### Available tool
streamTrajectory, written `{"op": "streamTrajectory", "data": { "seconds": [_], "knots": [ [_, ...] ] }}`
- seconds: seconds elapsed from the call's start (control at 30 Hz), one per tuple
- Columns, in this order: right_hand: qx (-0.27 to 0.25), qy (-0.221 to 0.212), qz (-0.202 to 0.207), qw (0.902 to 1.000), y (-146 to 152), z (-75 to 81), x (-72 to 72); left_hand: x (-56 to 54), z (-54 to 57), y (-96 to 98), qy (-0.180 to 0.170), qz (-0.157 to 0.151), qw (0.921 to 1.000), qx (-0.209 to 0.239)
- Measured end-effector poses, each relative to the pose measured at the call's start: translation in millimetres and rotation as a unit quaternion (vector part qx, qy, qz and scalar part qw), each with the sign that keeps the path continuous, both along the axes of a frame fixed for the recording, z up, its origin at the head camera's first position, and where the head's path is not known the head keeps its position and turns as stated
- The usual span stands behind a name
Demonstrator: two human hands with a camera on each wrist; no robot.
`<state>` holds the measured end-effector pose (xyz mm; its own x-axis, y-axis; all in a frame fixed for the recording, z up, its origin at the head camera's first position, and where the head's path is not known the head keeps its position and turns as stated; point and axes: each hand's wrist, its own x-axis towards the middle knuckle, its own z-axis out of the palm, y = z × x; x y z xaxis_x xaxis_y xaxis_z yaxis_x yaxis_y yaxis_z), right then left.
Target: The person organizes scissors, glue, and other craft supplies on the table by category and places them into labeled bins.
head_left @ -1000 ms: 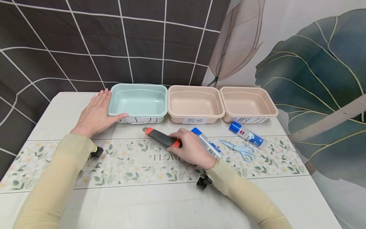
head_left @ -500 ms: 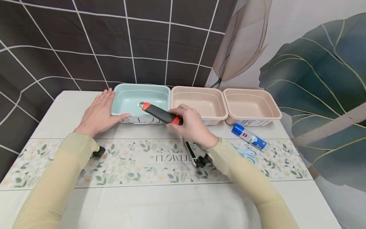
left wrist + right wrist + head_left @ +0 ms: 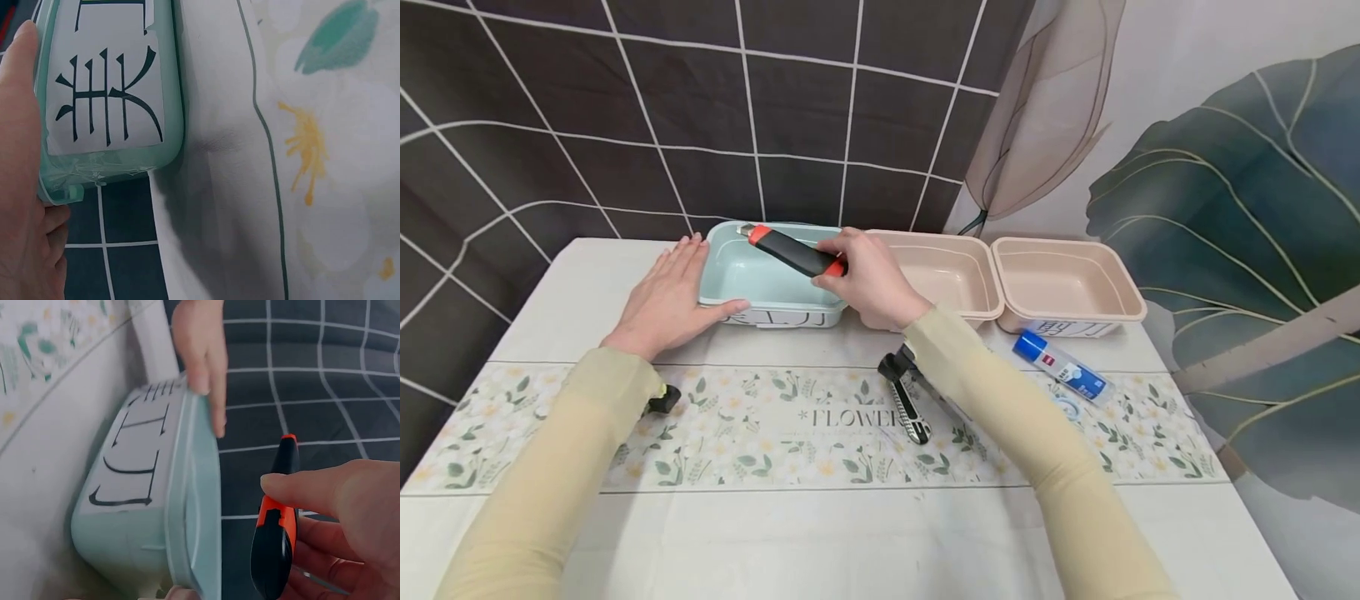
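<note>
right hand [image 3: 876, 279] grips the red-and-black cutter [image 3: 793, 252] above the blue bin [image 3: 775, 302], left hand [image 3: 662, 296] laid against its side; placing step, apparently, calling for lowering and release, though height is unclear.

Head camera up high, facing forward and down across the tablecloth [image 3: 737, 542], left wrist camera in tight on the front of the light-blue bin [image 3: 174, 106], right wrist camera close too, looking along it toward the left hand [image 3: 199, 340], bin shared by all three
</note>
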<state>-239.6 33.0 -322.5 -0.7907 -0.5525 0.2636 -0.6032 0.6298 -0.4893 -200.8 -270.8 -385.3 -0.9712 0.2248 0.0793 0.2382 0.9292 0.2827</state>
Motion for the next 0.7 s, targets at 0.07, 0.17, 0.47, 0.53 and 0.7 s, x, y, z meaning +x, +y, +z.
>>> {"op": "streamTrajectory", "data": {
  "seconds": [0.07, 0.17, 0.47, 0.53, 0.7],
  "knots": [
    [0.013, -0.001, -0.006, 0.9999, -7, -3.2, -8.3, 0.1, -0.5, 0.4, -0.002, 0.001, 1.0000, -0.001],
    [0.017, -0.021, -0.013, 0.9995, -19, -11.1, -21.3, 0.7, -0.6, 0.0, -0.005, 0.002, 1.0000, -0.005],
    [0.091, -0.065, 0.007, 0.9937, -50, -24.4, -45.4, 0.7, -1.0, 0.7, 0.000, 0.003, 1.0000, 0.005],
    [0.104, -0.074, 0.009, 0.9918, -54, -27.0, -48.4, 0.8, -0.5, 1.1, 0.001, 0.004, 1.0000, 0.005],
    [0.122, -0.103, -0.012, 0.9871, -62, -32.3, -53.2, 2.0, 0.3, 1.0, 0.002, 0.003, 1.0000, 0.003]
  ]
}}
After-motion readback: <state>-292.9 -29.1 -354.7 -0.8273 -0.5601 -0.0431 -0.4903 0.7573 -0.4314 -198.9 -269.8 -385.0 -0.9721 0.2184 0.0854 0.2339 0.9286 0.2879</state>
